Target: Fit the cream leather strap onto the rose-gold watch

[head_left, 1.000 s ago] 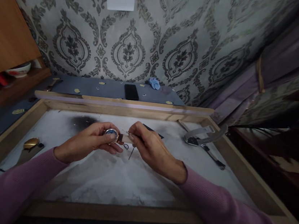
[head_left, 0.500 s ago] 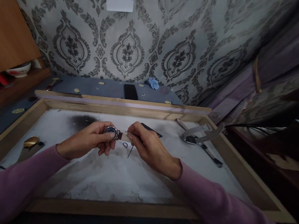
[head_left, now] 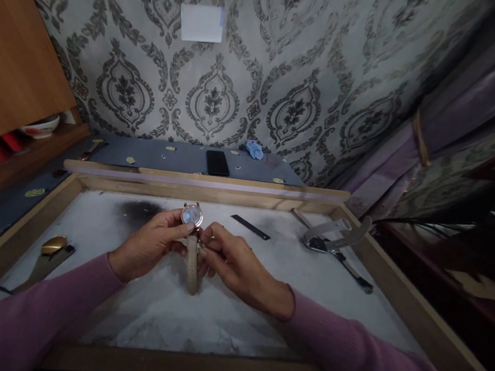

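Observation:
A round watch case (head_left: 192, 215) with a shiny rim is pinched between the thumb and fingers of my left hand (head_left: 150, 241), over the middle of the framed white surface. From its lower side a beige strap (head_left: 191, 264) hangs down. My right hand (head_left: 238, 264) is closed at the joint of strap and case; its fingertips pinch something small there that I cannot make out. A flat black strip (head_left: 250, 227) lies just behind my right hand.
A wooden frame (head_left: 189, 368) rims the white surface (head_left: 159, 313). A gold-faced watch (head_left: 54, 245) lies left; watches with grey straps (head_left: 336, 235) lie right. Behind the frame are a black phone (head_left: 217, 162) and a blue crumpled cloth (head_left: 254, 149).
The watch has turned in my hands: its case now faces up and the beige strap hangs toward me. My right hand has moved lower and left, uncovering the black strip.

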The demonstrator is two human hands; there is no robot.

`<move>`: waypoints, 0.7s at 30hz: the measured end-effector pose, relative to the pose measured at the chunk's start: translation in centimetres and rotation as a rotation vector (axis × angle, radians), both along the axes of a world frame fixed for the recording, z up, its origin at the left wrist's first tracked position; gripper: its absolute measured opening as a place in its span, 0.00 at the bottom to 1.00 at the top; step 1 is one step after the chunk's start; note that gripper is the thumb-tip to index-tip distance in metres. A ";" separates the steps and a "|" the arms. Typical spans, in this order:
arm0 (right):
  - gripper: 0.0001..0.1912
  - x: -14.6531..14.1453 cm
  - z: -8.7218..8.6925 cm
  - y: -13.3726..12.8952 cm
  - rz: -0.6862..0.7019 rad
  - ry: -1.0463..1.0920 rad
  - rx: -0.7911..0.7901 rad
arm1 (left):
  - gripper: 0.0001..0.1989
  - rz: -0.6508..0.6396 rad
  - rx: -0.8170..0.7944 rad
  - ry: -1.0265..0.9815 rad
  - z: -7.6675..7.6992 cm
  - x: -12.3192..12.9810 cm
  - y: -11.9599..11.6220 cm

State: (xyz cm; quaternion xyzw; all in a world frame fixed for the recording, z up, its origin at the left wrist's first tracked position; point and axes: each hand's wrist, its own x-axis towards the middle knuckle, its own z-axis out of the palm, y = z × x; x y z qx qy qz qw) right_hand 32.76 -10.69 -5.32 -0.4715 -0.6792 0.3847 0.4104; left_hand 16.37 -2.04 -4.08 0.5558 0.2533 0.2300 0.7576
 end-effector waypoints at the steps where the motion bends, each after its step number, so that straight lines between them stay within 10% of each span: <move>1: 0.06 0.1 0.1 0.0 -0.012 0.001 -0.005 | 0.11 -0.008 -0.007 -0.001 0.0 0.0 0.0; 21: 0.16 0.6 0.8 0.5 -0.080 0.133 -0.075 | 0.08 -0.135 0.108 0.179 0.2 -0.1 -0.4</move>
